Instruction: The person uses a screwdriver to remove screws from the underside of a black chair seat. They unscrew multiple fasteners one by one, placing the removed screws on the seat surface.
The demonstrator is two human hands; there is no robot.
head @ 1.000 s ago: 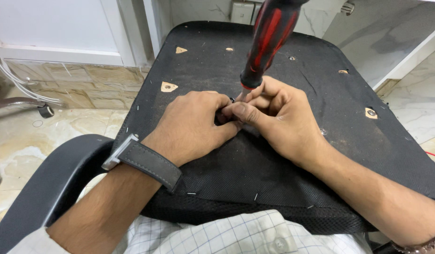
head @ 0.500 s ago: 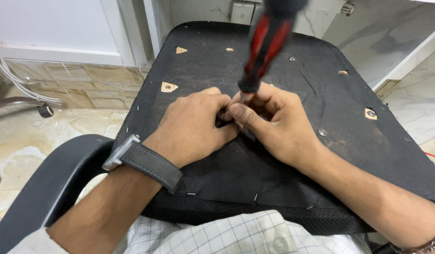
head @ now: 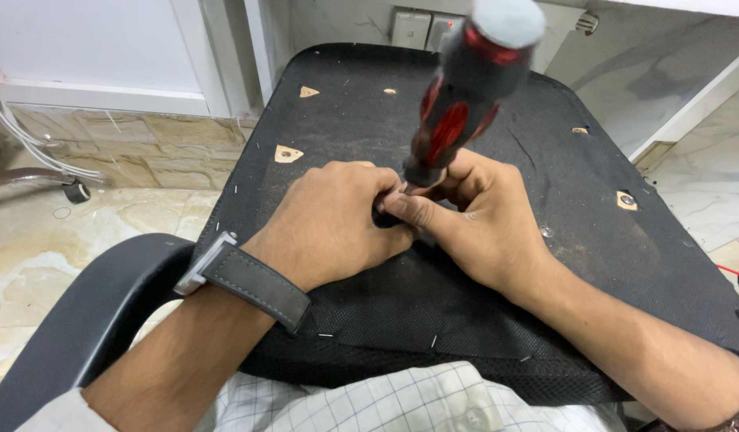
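Fastener seating in progress: right hand [head: 481,220] grips the red-black screwdriver [head: 457,112] low, upright on the chair underside [head: 345,104]; left hand [head: 333,224] pinches a small dark part (mostly hidden). Next move likely requires steady alignment.

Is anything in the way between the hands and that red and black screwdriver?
Nothing visible. The right hand already grips the screwdriver low on its shaft, and the left hand presses close beside its tip on the chair underside.
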